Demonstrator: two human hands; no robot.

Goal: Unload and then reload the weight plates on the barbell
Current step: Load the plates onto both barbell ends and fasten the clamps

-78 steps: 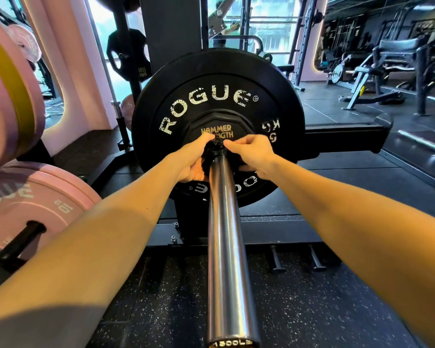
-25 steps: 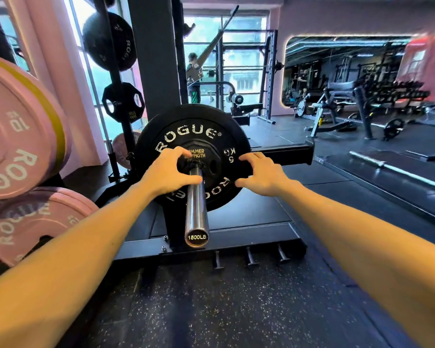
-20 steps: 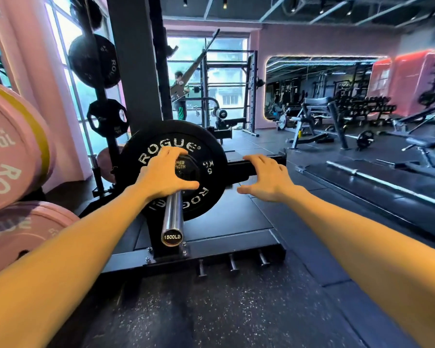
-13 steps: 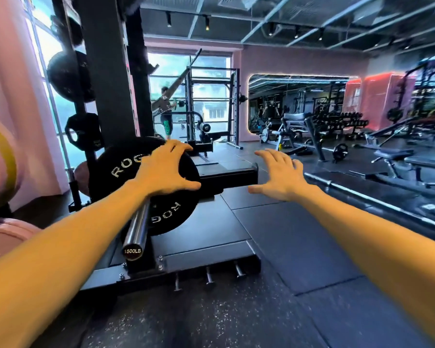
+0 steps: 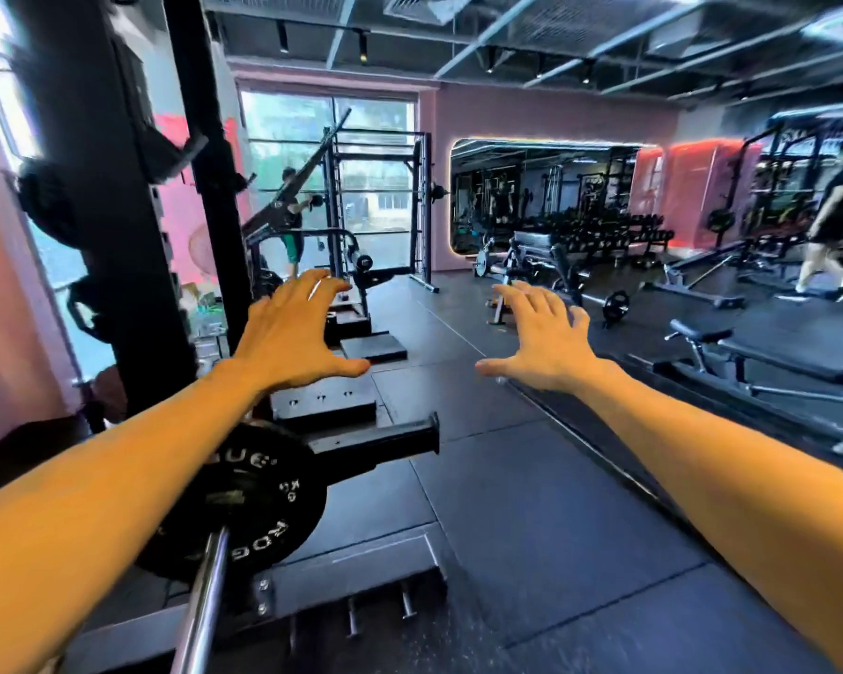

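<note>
A black ROGUE weight plate (image 5: pixel 264 508) sits on the chrome barbell sleeve (image 5: pixel 203 610) at the lower left, partly hidden behind my left forearm. My left hand (image 5: pixel 293 333) is raised in the air above the plate, fingers spread, touching nothing. My right hand (image 5: pixel 541 338) hovers at the same height to the right, fingers also spread and empty. Both hands are well clear of the plate and the bar.
The black rack upright (image 5: pixel 103 211) stands at left with a safety arm (image 5: pixel 380 442) jutting right behind the plate. A bench (image 5: pixel 760 362) is at right. One person (image 5: pixel 833 221) walks at far right, another (image 5: pixel 293 221) stands by the window. Dark rubber floor (image 5: pixel 531 503) lies ahead.
Both hands left the plate and rose into the air with fingers spread. The view swung up and to the right, so the plate and bar dropped to the lower left.
</note>
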